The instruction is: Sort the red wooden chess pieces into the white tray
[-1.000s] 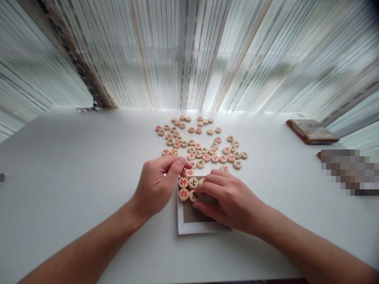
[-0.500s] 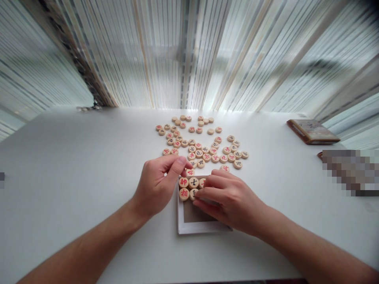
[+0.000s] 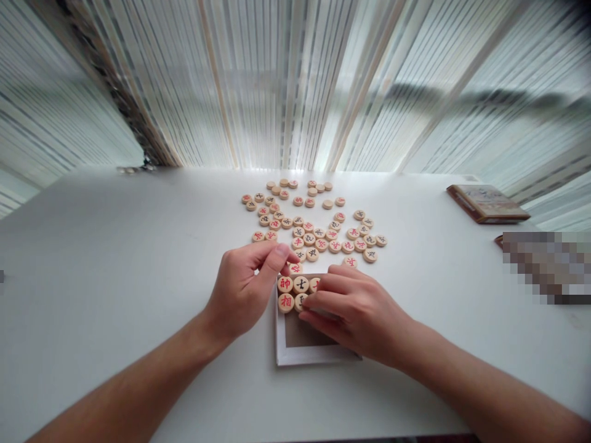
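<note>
A shallow box (image 3: 318, 355) with pale walls and a brown floor sits before me. In its far left part lie several round wooden Chinese chess pieces in two rows, among them a red-marked piece (image 3: 285, 303) and a black-marked piece (image 3: 301, 284). My right hand (image 3: 353, 304) reaches over the box, thumb and index finger closed at the edge of another black-marked chess piece (image 3: 300, 301) in the nearer row. It covers the box's right part. My left hand (image 3: 249, 286) hovers by the far left corner, fingers curled and thumb against them; whatever is inside is hidden.
Many loose chess pieces (image 3: 321, 245), red-marked, black-marked and some blank side up, spread over the white table (image 3: 138, 264) beyond the box. A brown-edged box (image 3: 488, 203) lies far right, near a blurred-out object (image 3: 549, 264). A striped curtain (image 3: 258, 92) hangs behind the table.
Both hands and the pieces in the box keep nearly the same places. The view has shifted very slightly.
</note>
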The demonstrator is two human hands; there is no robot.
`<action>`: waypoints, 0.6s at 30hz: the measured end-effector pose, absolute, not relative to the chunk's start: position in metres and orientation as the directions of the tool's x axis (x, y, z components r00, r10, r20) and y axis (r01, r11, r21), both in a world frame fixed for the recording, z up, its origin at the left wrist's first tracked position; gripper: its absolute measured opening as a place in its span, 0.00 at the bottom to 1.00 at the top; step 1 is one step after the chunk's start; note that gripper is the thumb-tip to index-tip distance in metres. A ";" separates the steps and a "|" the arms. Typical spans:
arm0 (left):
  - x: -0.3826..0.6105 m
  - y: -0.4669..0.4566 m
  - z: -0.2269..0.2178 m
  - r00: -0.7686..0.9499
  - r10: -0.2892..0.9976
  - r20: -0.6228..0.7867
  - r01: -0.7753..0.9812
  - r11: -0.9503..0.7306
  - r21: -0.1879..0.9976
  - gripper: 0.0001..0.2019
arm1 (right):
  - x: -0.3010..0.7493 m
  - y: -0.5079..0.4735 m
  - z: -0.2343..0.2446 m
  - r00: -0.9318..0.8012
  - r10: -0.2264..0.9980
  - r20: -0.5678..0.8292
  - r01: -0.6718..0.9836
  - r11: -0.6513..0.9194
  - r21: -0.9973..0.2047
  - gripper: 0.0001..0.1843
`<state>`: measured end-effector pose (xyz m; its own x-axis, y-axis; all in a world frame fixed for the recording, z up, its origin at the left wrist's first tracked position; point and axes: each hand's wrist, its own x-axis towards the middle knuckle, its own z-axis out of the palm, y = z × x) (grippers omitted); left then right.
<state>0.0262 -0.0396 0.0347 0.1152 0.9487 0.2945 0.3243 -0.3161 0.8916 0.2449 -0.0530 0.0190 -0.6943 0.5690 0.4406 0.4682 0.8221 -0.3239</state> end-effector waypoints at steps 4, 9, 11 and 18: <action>0.025 -0.039 0.034 0.114 0.952 0.285 0.324 -0.307 0.895 0.18 | 0.245 -0.052 0.020 -0.680 0.561 0.472 0.444 0.827 -0.344 0.11; 0.023 -0.037 0.036 0.102 0.951 0.292 0.325 -0.309 0.894 0.18 | 0.246 -0.051 0.026 -0.572 0.587 0.572 0.397 0.809 -0.433 0.08; 0.021 -0.035 0.037 0.088 0.953 0.291 0.332 -0.303 0.893 0.18 | 0.248 -0.049 0.030 -0.507 0.618 0.601 0.396 0.786 -0.474 0.08; 0.012 -0.024 0.038 0.029 0.949 0.314 0.374 -0.301 0.877 0.17 | 0.262 -0.027 0.033 -0.076 0.832 0.550 0.404 0.530 -0.746 0.13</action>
<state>0.0124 -0.0238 0.0379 0.0291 0.9491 0.3137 0.3737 -0.3014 0.8772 0.2624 -0.0271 0.0327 -0.0756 0.8316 0.5502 0.4035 0.5301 -0.7458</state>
